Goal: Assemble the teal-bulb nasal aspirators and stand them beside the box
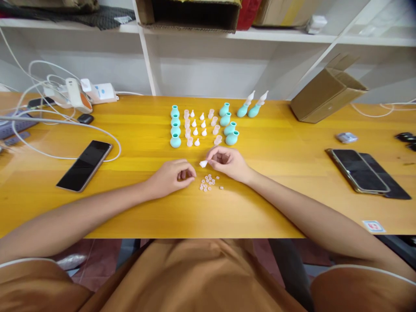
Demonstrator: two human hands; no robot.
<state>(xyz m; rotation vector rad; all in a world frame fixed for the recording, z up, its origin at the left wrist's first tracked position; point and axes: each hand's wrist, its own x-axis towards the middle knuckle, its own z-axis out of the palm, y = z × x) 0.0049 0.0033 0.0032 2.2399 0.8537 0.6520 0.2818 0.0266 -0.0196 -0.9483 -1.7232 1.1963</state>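
Head view. The right hand (229,164) rests on the tabletop (276,190) just right of centre, its grip pinched on a small white tip (203,163) that sticks out of the fingertips toward 9 o'clock. The left hand (172,177) lies at 9 o'clock from that tip, near but apart from it, fingers curled loosely under; whether they hold anything cannot be told.

The tip looks light, small and probably soft, like silicone: easy to drop or squash, and best held at its wider base with two fingertips, much as the right hand holds it.

At 6 o'clock from the tip, between the two hands, sits a loose cluster of tiny pale discs (208,182). At 12 o'clock are rows of parts: a column of teal bulbs (175,125), white tips and clear caps (196,128) in the middle, more teal bulbs (228,123) to the right, and two assembled bulbs with tips (251,106) at about 1 o'clock.

A dark phone (85,165) lies at 9 o'clock, two phones (360,170) at 3 o'clock, a cardboard box (328,93) at 2 o'clock, and cables with a power strip (94,92) at 10 o'clock.
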